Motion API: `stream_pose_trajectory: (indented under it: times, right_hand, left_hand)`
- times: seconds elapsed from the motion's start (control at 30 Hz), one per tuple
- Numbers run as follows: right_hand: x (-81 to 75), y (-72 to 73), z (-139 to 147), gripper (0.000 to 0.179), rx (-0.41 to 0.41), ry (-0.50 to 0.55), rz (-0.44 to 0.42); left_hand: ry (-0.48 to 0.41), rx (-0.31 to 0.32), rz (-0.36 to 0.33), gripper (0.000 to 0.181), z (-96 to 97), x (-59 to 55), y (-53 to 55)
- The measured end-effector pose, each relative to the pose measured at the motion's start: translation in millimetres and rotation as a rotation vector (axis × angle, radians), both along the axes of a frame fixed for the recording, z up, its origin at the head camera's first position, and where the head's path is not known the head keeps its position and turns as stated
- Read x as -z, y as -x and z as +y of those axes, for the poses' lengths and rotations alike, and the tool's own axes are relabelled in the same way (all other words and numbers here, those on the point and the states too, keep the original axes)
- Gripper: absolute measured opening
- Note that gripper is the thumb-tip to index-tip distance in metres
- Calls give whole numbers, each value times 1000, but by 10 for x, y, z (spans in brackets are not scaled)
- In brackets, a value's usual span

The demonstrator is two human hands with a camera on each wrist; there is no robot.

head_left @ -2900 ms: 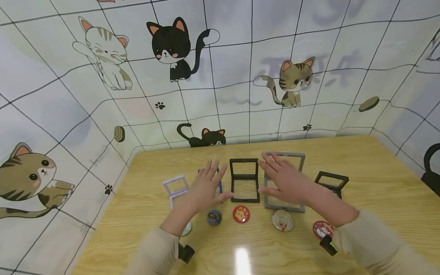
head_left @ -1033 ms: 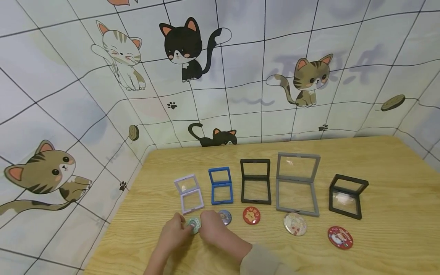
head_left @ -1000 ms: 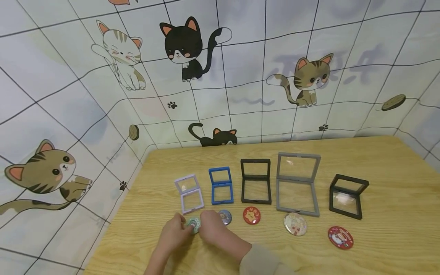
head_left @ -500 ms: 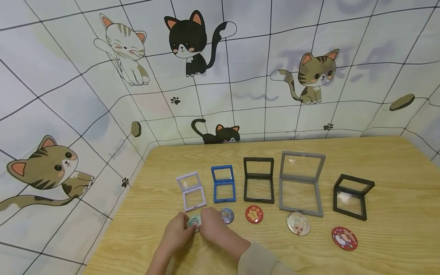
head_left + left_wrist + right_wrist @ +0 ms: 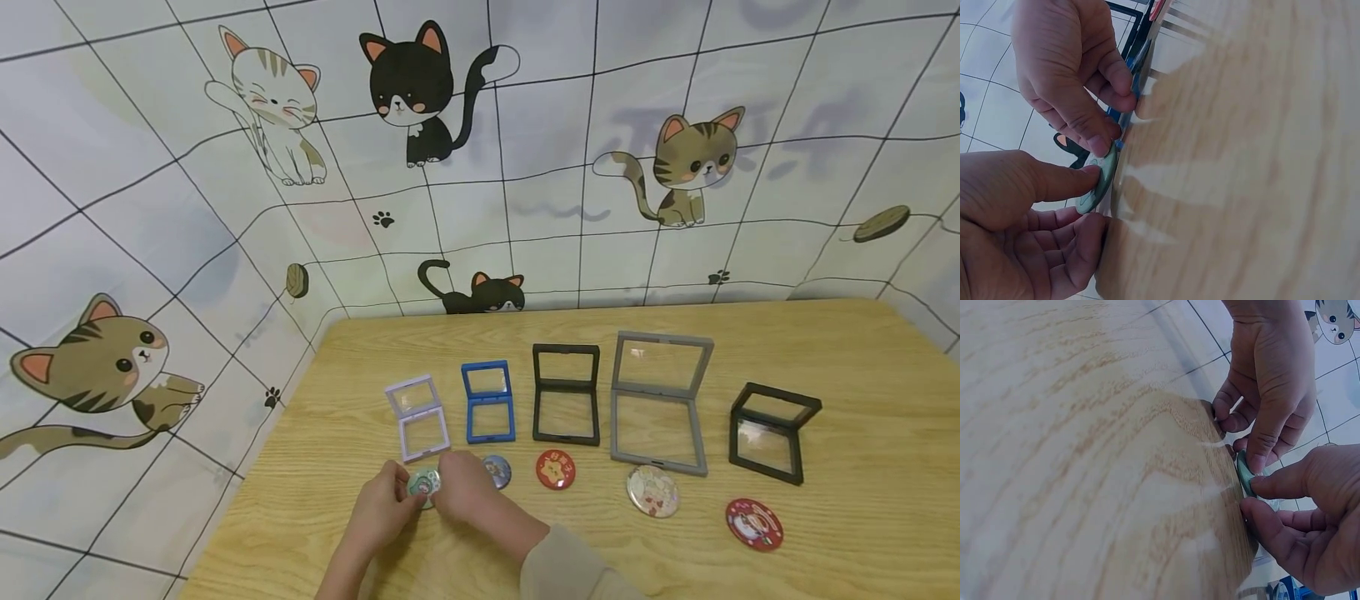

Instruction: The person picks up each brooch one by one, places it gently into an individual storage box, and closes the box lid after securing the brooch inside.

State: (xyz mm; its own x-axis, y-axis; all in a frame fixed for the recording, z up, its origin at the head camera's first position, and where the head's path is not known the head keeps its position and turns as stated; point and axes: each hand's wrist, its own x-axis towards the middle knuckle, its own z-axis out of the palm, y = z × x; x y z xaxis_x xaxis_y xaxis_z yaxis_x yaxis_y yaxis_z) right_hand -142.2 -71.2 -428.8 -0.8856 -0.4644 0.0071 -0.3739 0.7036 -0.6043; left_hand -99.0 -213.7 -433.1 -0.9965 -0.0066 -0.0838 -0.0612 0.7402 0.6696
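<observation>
A round green button badge (image 5: 425, 482) is held between both hands, low over the wooden table (image 5: 300, 517). My left hand (image 5: 382, 507) pinches its left edge, the thumb on the badge's face in the left wrist view. My right hand (image 5: 471, 493) grips the opposite edge; in the right wrist view its thumb (image 5: 1279, 484) and index finger meet at the green rim (image 5: 1244, 472). The badge looks tilted off the tabletop in the left wrist view. Just behind it stands an opened lilac frame (image 5: 424, 433). Part of a blue badge (image 5: 497, 472) shows beside the right hand.
To the right stand more opened frames: blue (image 5: 491, 419), black (image 5: 566, 412), large grey (image 5: 658, 429) and small black (image 5: 767, 450). Before them lie a red badge (image 5: 556, 470), a cream badge (image 5: 653, 491) and another red badge (image 5: 753, 524). A cat-print curtain (image 5: 525, 192) hangs behind.
From being spread above the frames, both hands have come down to the green badge and taken hold of it. Over the last second they stay there, with only a slight shift of view.
</observation>
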Motion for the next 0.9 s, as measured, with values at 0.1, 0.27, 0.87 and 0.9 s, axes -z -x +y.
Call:
stream_pose_trajectory:
  times: [0.1, 0.27, 0.87, 0.9]
  right_hand:
    - [8, 11, -3, 26, 5, 29, -10]
    - [44, 45, 6, 29, -7, 105, -27]
    - [2, 131, -4, 11, 43, 363, -160]
    - [-5, 140, -4, 11, 43, 395, -189]
  left_hand:
    - [-10, -1, 2, 32, -4, -24, -8]
    - [-15, -14, 3, 31, -8, -29, -6]
    - [-118, -118, 47, 29, -24, -94, 74]
    - [-129, -120, 49, 30, -22, -99, 87]
